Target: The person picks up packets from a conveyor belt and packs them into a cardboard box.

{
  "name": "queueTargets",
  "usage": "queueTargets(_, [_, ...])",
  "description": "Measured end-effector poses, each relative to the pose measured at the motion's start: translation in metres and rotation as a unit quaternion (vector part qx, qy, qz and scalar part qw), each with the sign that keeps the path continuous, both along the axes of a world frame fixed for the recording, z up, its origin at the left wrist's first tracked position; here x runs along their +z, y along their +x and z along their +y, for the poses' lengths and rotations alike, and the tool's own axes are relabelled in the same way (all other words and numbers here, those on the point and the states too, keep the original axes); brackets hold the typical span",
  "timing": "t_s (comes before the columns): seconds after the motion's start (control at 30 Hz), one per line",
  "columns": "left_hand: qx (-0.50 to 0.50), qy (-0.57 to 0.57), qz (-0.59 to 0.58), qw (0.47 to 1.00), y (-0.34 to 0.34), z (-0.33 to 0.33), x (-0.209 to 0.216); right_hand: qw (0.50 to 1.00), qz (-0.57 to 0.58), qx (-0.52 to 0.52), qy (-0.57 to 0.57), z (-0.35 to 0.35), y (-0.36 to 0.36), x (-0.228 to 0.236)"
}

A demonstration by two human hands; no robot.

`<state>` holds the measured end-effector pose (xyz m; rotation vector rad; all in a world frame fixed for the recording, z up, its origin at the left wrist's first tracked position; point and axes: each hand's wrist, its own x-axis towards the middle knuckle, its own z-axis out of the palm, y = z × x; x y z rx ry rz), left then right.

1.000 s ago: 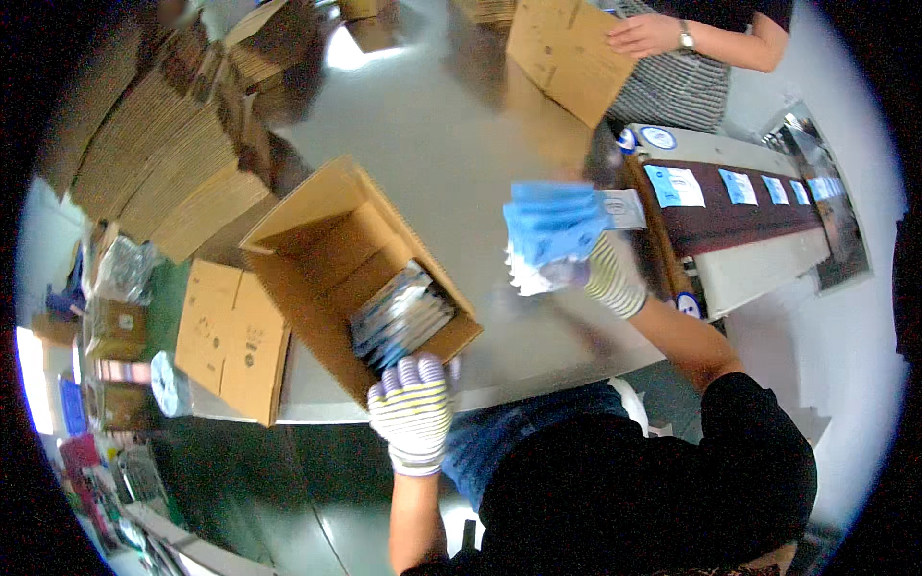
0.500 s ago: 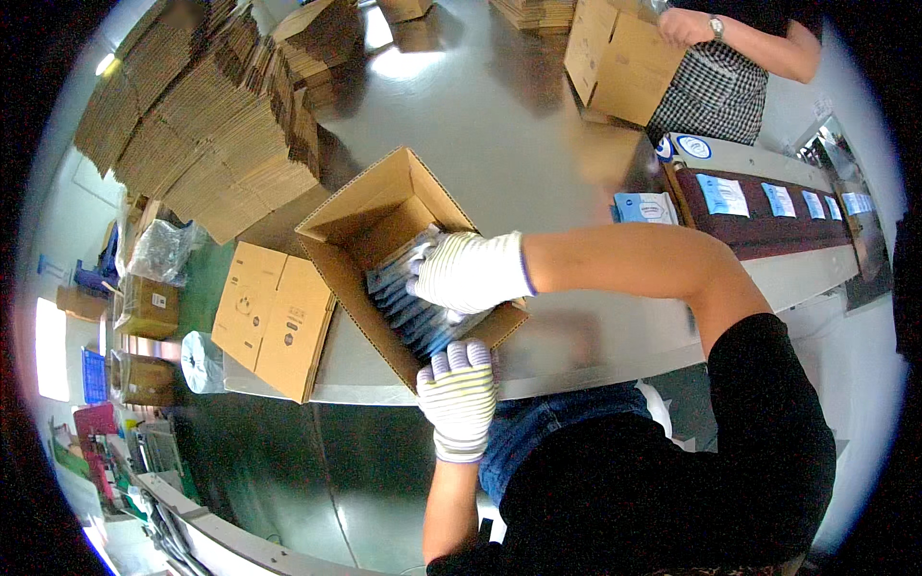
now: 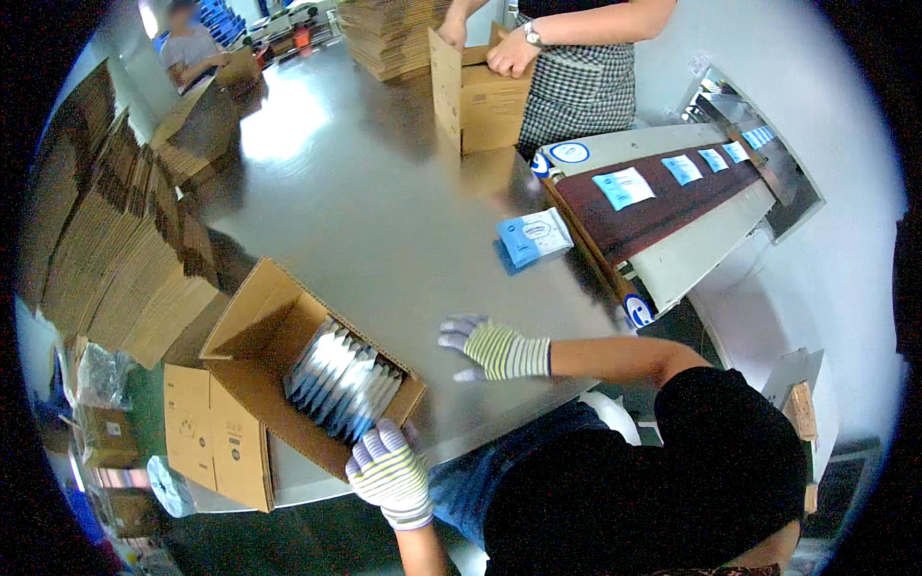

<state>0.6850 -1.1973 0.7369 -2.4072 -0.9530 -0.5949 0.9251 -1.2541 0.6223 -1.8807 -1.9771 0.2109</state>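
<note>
An open cardboard box (image 3: 235, 398) stands tilted across the table's near left part. Inside it is a row of several silvery-blue flat packets (image 3: 344, 374), standing on edge. My left hand (image 3: 392, 477), in a striped knit glove, grips the box's near rim with its fingers over the edge. In a matching glove, my right hand (image 3: 495, 348) is empty above the table to the right of the box, fingers spread. Beyond it, blue-and-white packets (image 3: 534, 237) lie at the end of a conveyor belt (image 3: 634, 216).
More packets (image 3: 682, 170) lie spaced along the belt. A flattened carton (image 3: 216, 437) rests left of the box, with tall stacks of folded cardboard (image 3: 125, 250) behind. Across the table, a person in a checked apron (image 3: 581, 96) handles another box (image 3: 490, 106).
My right hand has come out of the box and moved right over the table, fingers spreading. My left hand stays at the box's rim. The view has swung to the right.
</note>
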Motion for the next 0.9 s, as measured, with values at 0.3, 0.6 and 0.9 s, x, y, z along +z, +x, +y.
queueTargets(0.3, [-0.024,0.005,-0.023,0.999,-0.006,0.008,-0.007,0.998,-0.019,-0.028,0.051,-0.004,-0.010,-0.014])
queueTargets(0.6, [-0.018,0.012,-0.029,0.999,-0.005,0.015,-0.006,0.997,0.034,0.051,0.038,0.001,0.024,-0.014])
queueTargets(0.9, [-0.015,0.016,-0.037,0.999,0.003,0.010,0.005,0.962,-0.101,-0.115,-0.227,0.036,0.221,0.118])
